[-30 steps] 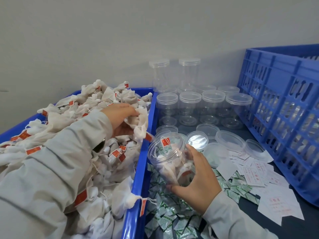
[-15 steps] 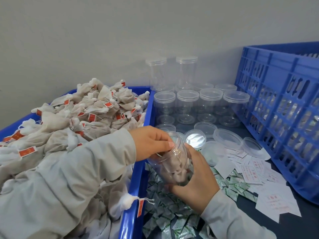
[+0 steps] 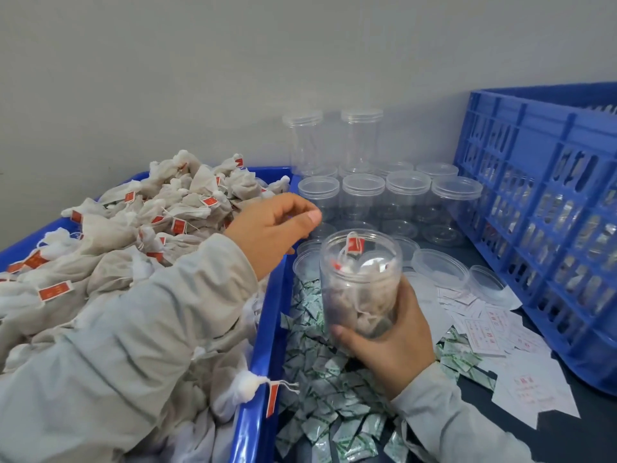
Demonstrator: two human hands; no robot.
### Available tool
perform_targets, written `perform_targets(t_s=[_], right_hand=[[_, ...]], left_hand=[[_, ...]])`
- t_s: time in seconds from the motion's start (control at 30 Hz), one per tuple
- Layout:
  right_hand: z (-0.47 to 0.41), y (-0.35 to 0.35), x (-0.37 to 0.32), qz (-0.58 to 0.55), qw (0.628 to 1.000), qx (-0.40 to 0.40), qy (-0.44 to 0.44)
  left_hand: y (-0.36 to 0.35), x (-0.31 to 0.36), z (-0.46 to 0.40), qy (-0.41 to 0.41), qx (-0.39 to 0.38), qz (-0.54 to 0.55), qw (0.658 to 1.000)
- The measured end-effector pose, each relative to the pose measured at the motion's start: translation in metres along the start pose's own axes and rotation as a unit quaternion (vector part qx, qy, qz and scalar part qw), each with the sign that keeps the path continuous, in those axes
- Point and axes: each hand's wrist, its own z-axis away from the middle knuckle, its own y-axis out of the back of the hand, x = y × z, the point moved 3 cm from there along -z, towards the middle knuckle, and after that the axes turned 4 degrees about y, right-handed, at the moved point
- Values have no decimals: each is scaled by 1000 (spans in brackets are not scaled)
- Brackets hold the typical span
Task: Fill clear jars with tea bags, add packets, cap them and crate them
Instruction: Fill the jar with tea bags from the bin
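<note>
right hand [image 3: 394,342]: wrapped round the lower part of the clear jar [image 3: 360,282], thumb across the front, holding it upright above the green-and-white packets [image 3: 327,396]
left hand [image 3: 270,225]: just beside the jar mouth, over the bin edge — fingers loosely curled, nothing visibly held
jar fill: roughly three-quarters full of tea bags, one red tag [image 3: 354,244] sticking up at the rim; no lid on
tea bag supply: blue bin [image 3: 263,345] at left, heaped with tea bags [image 3: 150,228]
empty jars [image 3: 387,195]: rows against the wall, well apart from the held one
loose lids [image 3: 440,269]: lying open side up just behind the jar
white slips [image 3: 484,325]: scattered on the table, right of the packets
blue crate [image 3: 541,202]: far right, contents hard to tell through the slots
progress: filling stage, probably close to full — packet, cap and crating not yet done for this jar; many empties left
</note>
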Motion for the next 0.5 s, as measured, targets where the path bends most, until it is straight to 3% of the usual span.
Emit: perform_targets(t_s=[0.13,0.27,0.33,0.5], right_hand=[[0,2,-5,14,1000,13,16],[2,1,-6,4,999,-6,49],[2,-1,-7,0,998,-25,49],[-15,6,-10,-5,990,-132,47]], left_hand=[[-22,-15,3,63,-141,-43,987],[-33,-16,6,36,-214,-55,975],[-35,-14,8,23,-203,-62,977],[-32,-16,8,29,-92,-52,994]])
